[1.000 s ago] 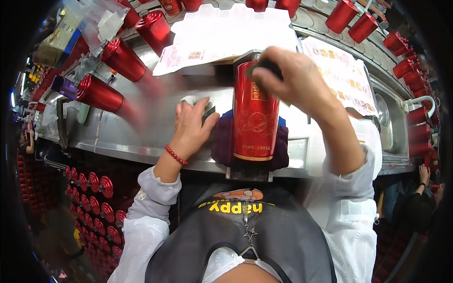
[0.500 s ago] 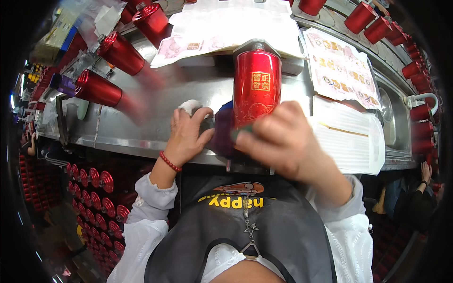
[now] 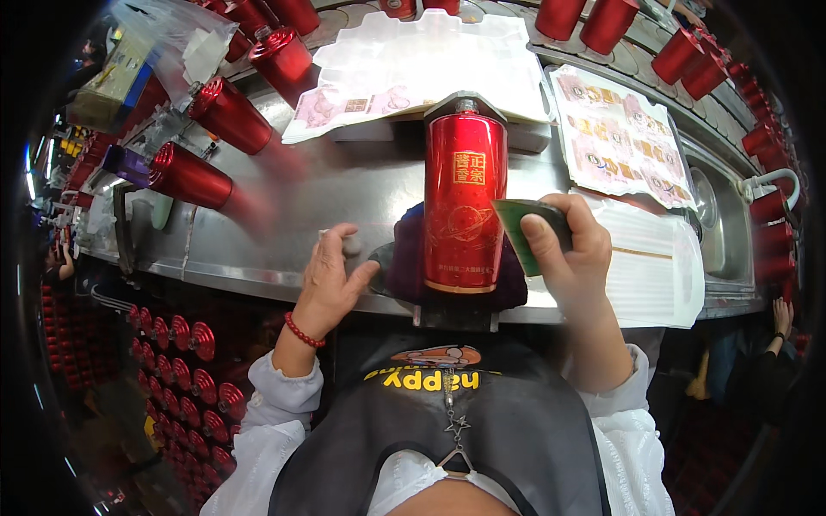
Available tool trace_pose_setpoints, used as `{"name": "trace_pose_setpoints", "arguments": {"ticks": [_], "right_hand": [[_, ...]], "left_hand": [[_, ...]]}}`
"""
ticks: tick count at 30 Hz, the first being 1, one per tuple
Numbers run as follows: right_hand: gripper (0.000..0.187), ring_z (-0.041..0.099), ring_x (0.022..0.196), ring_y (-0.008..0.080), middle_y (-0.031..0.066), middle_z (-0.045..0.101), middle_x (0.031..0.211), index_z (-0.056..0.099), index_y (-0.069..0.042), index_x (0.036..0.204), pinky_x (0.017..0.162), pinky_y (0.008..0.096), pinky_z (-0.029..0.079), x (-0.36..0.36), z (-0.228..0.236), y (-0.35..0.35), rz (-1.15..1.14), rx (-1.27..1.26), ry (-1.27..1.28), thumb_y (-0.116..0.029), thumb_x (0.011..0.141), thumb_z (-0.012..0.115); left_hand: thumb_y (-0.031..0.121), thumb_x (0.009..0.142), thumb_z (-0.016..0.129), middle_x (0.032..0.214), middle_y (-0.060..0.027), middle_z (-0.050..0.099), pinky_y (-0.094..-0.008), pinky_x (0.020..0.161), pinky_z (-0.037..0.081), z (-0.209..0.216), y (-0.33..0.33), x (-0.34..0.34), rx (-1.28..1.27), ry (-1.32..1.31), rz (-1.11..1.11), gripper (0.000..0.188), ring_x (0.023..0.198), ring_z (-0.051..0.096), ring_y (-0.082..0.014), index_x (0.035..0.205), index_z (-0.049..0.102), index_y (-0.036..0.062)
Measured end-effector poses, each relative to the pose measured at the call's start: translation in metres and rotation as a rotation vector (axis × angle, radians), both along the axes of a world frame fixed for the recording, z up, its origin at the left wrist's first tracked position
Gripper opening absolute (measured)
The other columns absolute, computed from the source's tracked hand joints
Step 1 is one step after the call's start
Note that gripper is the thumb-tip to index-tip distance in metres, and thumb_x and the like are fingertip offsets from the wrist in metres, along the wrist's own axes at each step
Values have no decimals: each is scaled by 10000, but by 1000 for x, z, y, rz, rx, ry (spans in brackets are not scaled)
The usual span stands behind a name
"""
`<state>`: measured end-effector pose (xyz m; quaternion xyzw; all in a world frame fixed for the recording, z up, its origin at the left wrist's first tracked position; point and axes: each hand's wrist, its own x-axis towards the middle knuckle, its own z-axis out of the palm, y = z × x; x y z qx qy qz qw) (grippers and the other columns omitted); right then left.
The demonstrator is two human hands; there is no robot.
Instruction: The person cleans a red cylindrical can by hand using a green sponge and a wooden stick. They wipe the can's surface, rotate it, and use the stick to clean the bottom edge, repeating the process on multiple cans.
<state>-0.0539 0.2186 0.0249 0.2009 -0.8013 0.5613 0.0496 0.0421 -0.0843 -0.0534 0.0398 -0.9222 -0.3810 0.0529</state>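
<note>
A tall red metallic bottle with gold markings stands upright on a dark purple pad at the front of the steel counter. My right hand is just right of the bottle and grips a small green and black scraper whose edge touches the bottle's side. My left hand rests on the counter left of the pad, fingers around a small white object that is mostly hidden.
Several red bottles move along a conveyor at the back left and back right. Sheets of printed labels and a white sheet lie behind the bottle. A stack of white liners sits at right beside a sink. Racks of red bottles stand below.
My right hand left the top of the bottle, came down its right side and now presses the scraper against it. The conveyor bottles shifted along.
</note>
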Motion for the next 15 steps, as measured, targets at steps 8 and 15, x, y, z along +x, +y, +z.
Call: {"name": "trace_pose_setpoints", "arguments": {"ticks": [8,15], "right_hand": [[237,633,785,97,48,688,883,626,-16,1068,718,251,516,-6,-4,-4,81,-6,-76,-186,945,734],[210,706,704,201,151,702,793,640,12,1033,630,313,545,-30,-6,-18,15,23,27,-167,948,707]], "left_hand": [[344,821,755,1181,-197,568,-471,1049,363,-1,16,2,-315,-61,-97,540,1135,469,-392,1237,540,75],[27,915,668,1100,-70,592,-293,805,544,1,7,-5,545,42,137,404,942,632,-144,1239,436,95]]}}
